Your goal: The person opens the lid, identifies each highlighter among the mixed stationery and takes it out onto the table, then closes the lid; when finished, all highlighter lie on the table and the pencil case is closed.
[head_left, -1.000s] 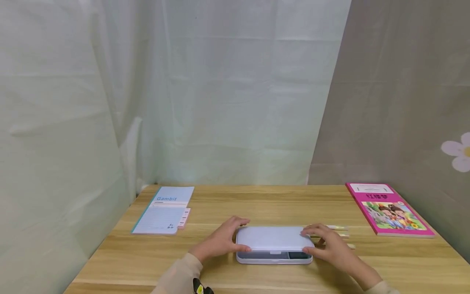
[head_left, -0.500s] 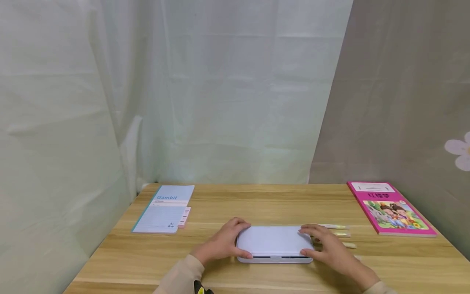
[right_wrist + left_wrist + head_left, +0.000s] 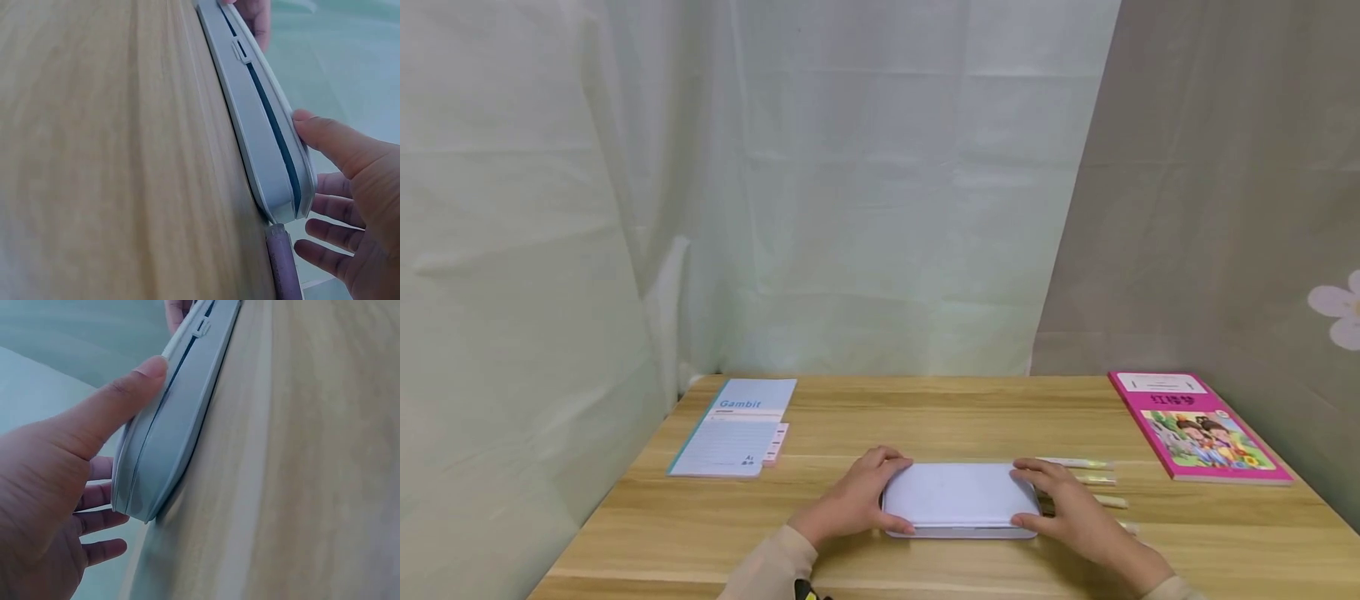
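Note:
A white pencil case (image 3: 961,496) lies on the table between my two hands. Its lid is almost down; a narrow dark gap runs along the front, past a small latch (image 3: 240,51), in the right wrist view. My left hand (image 3: 859,493) holds the case's left end, thumb on the lid's front edge and fingers towards the back. At the other end my right hand (image 3: 1071,508) grips the lid the same way. Several pens (image 3: 1097,479) lie partly hidden behind the right hand. One purple pen (image 3: 283,262) shows close to the case's corner in the right wrist view.
A blue-and-white notebook (image 3: 730,433) lies at the back left, with a pink-edged paper item (image 3: 777,446) sticking out beside it. A pink book (image 3: 1198,429) lies at the back right. Curtains (image 3: 880,208) hang behind the wooden table (image 3: 940,408).
The lid has come down onto the pencil case, narrowing the front gap through which the inside showed a second ago. Both hands have stayed at its ends.

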`<move>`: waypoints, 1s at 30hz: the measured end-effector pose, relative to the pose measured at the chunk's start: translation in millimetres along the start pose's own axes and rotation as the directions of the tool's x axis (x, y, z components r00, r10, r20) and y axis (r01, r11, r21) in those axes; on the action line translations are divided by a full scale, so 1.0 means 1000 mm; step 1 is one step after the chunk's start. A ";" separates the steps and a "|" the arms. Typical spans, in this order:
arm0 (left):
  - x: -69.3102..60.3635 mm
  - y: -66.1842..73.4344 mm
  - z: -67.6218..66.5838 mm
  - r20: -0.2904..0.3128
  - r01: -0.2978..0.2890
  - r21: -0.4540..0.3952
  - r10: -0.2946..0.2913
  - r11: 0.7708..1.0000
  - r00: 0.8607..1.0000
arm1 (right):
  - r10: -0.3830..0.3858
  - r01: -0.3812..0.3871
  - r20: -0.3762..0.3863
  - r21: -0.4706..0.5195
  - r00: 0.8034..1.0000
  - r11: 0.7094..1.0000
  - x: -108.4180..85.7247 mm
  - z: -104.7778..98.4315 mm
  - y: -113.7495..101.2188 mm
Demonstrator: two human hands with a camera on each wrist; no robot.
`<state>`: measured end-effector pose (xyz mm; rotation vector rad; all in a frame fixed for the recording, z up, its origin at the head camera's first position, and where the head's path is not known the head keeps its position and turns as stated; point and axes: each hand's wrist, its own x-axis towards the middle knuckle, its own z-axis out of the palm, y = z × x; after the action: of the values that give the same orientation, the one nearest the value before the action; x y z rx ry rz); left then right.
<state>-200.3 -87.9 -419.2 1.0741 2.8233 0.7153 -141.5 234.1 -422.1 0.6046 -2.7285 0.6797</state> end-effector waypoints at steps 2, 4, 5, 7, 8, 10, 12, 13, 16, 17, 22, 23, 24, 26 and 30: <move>-0.001 0.000 0.000 -0.008 -0.003 0.008 0.003 1.000 1.000 | -0.002 0.002 0.002 -0.012 1.000 1.000 0.000 0.000 0.000; -0.002 0.001 0.001 -0.016 -0.005 0.012 0.005 1.000 1.000 | -0.003 0.003 0.000 -0.023 1.000 1.000 0.000 -0.001 -0.001; -0.002 0.001 0.002 -0.019 -0.004 0.012 0.004 1.000 1.000 | -0.002 0.002 -0.002 -0.030 1.000 1.000 0.000 -0.001 -0.001; -0.002 0.001 0.002 -0.021 -0.005 0.010 0.005 1.000 1.000 | 0.002 -0.002 -0.003 -0.036 1.000 0.999 0.000 -0.001 -0.001; -0.002 0.001 0.003 -0.020 -0.004 0.008 0.004 1.000 1.000 | 0.003 -0.003 0.001 -0.035 1.000 0.999 0.000 -0.002 -0.001; -0.002 0.001 0.004 -0.014 -0.003 0.001 0.003 1.000 1.000 | 0.011 -0.010 0.011 -0.033 1.000 0.999 0.000 -0.002 -0.001; -0.002 0.001 0.005 -0.006 -0.002 -0.004 0.002 1.000 1.000 | 0.014 -0.014 0.021 -0.026 1.000 1.000 0.000 -0.002 -0.001; -0.002 0.001 0.005 -0.003 -0.001 -0.005 0.001 1.000 1.000 | 0.011 -0.010 0.026 -0.023 1.000 1.000 -0.001 -0.002 -0.001; -0.003 0.000 0.005 0.004 -0.003 -0.006 0.003 1.000 1.000 | 0.013 -0.013 0.027 -0.028 1.000 1.000 -0.002 0.000 -0.002; -0.003 0.000 0.005 0.005 -0.004 -0.004 0.004 1.000 1.000 | 0.012 -0.012 0.026 -0.029 1.000 0.999 -0.002 0.000 -0.002; -0.002 0.001 0.005 0.007 -0.008 0.004 0.008 1.000 1.000 | 0.005 -0.004 0.012 -0.039 1.000 0.999 -0.002 0.001 -0.003; -0.002 0.001 0.005 0.009 -0.005 0.004 0.005 1.000 1.000 | 0.001 -0.001 0.014 -0.041 1.000 0.999 -0.002 0.001 -0.003; -0.002 0.001 0.005 0.010 -0.003 0.003 0.003 1.000 1.000 | 0.004 -0.004 0.017 -0.045 1.000 0.999 -0.002 0.001 -0.004; -0.002 0.001 0.005 0.012 -0.002 0.001 0.002 1.000 1.000 | 0.014 -0.012 0.030 -0.051 0.999 0.999 -0.001 0.002 -0.004; -0.003 0.000 0.006 0.010 -0.002 -0.003 0.002 1.000 1.000 | 0.036 -0.033 0.053 -0.060 0.998 0.998 0.000 0.003 -0.005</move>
<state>-197.4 -87.3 -425.0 1.0777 2.8124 0.7124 -139.2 228.6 -422.3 0.5715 -2.8040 0.5962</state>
